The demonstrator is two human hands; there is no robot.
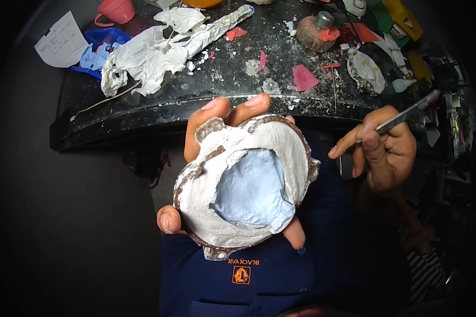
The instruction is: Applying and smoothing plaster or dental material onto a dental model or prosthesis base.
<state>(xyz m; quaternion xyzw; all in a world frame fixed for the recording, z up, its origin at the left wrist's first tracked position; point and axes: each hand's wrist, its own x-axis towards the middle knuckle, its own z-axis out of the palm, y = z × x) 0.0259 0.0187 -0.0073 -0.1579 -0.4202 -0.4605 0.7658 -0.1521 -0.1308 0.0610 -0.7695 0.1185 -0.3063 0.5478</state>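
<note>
My left hand [194, 132] is closed round a rounded, brown-rimmed metal mould half, like a dental flask [195, 227], from beneath, with fingertips showing at its far, left and near right edges. White plaster [283, 137] fills it, and a light blue, rough-surfaced mass [251, 187] sits in the middle. The blue face is turned up toward me. To the right, apart from the mould, my right hand [388, 150] is closed on a slim metal hand tool [407, 113]. One end of the tool points up and right; its other end is largely hidden by the fingers.
Beyond my hands runs the black worktable's edge [164, 113]. On it lie crumpled white sheeting [143, 61], a blue tray [108, 36], a pink cup [116, 11], pink wax pieces [304, 77], a round crusted block [308, 36] and a plaster-filled piece [366, 71]. White crumbs are scattered about.
</note>
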